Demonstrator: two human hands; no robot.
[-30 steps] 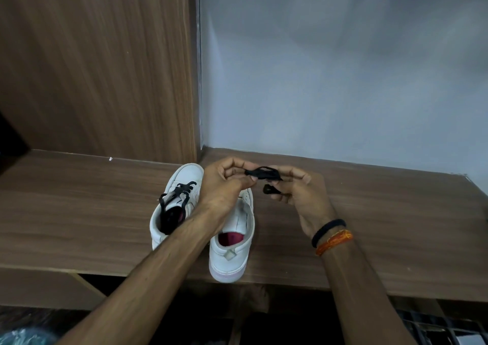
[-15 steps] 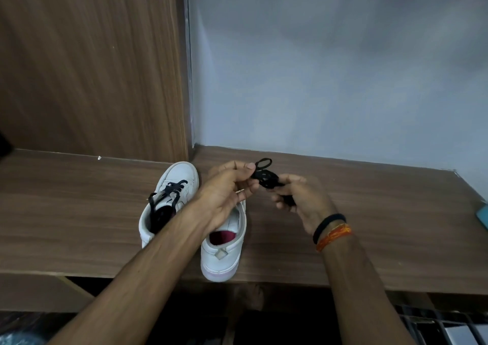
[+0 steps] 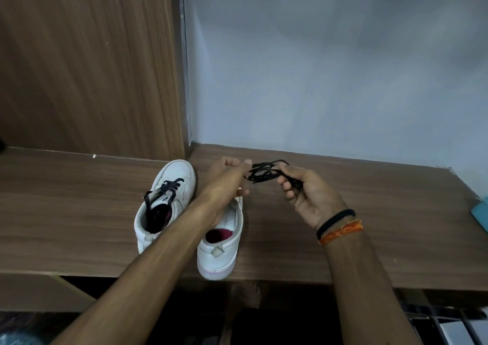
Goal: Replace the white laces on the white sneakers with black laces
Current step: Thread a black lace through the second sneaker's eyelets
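Lace, black and bunched into a loose tangle [image 3: 264, 172], is held above the bench [image 3: 369, 212] between the two hands, just beyond the right sneaker [image 3: 224, 239]; one part is pinched at the fingertips of the left hand [image 3: 227, 178], and another is gripped in the curled fingers of the right hand [image 3: 306, 194], which is closed round it; the lace is judged light, limp and soft, prone to snagging on itself, so it is best taken near a stiff tip, though no tip can be made out in the bundle; the left sneaker [image 3: 166, 199] is already threaded with black lace [image 3: 163, 191], while the right one shows no lace where it is not hidden by the arm; the sneakers are set side by side at the near edge, toes pointing away; no brand, label or writing can be read anywhere.
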